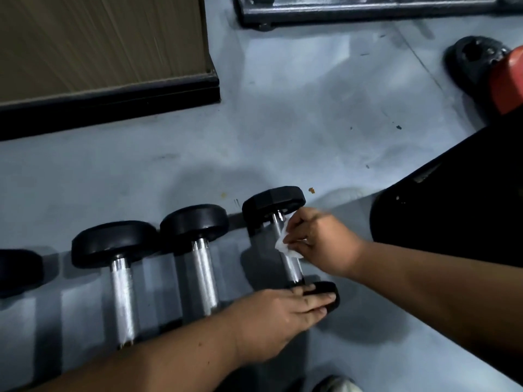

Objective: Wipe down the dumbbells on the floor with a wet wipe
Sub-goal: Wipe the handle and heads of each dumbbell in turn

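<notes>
Several black dumbbells with silver handles lie side by side on the grey floor. The rightmost dumbbell (pixel 273 203) is the one under my hands. My right hand (pixel 317 239) pinches a white wet wipe (pixel 284 246) against the upper part of its silver handle. My left hand (pixel 278 312) lies over the dumbbell's near black head, fingers stretched along it. To the left lie a second dumbbell (pixel 195 224) and a third dumbbell (pixel 113 241). My left forearm hides their near ends.
A fourth dumbbell head (pixel 19 271) shows at the left edge. A brown panel with a black base (pixel 107 91) stands at the back left. A dark metal frame (pixel 368 9) runs along the top. Black and red equipment (pixel 481 66) sits at right.
</notes>
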